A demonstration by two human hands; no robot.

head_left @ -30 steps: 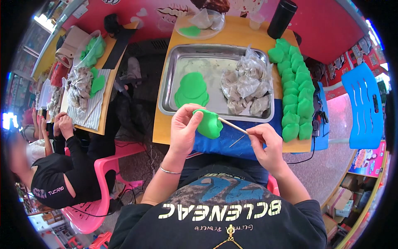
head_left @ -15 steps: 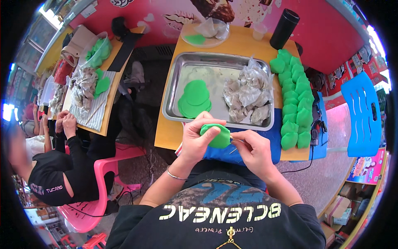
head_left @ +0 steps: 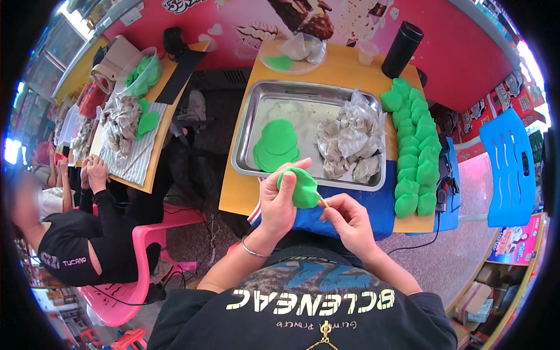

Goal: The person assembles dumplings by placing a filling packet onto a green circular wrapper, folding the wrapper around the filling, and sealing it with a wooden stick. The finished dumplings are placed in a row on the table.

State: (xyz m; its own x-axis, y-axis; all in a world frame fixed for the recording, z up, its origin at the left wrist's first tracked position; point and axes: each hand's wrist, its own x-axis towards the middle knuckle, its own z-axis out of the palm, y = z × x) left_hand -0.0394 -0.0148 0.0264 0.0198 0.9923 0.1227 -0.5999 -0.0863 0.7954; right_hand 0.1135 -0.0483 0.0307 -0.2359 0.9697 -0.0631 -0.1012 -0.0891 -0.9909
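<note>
My left hand [head_left: 279, 201] is closed around a soft green round sheet [head_left: 302, 188], bent into a cupped shape, with the thumb pressed on its near side. In my right hand [head_left: 349, 220], thumb and fingers pinch a thin wooden stick [head_left: 321, 200], whose tip touches the sheet's right edge. Whether the sheet wraps anything is hidden. Just beyond lies a metal tray [head_left: 248, 105]. On its left side rests a stack of flat green discs [head_left: 277, 139]; at the right is a heap of clear plastic bags [head_left: 347, 140] with greyish contents.
Rows of rounded green pieces [head_left: 417, 143] line the table's right edge. A black tumbler [head_left: 402, 49], a clear cup [head_left: 367, 52] and a plate [head_left: 291, 65] stand at the back. A blue chair [head_left: 506, 169] is at right. On the left, another person [head_left: 70, 245] works at a second table.
The green sheet has turned in my left hand and shows more of its face. My right hand has shifted slightly down, the stick now slanting against the sheet's edge.
</note>
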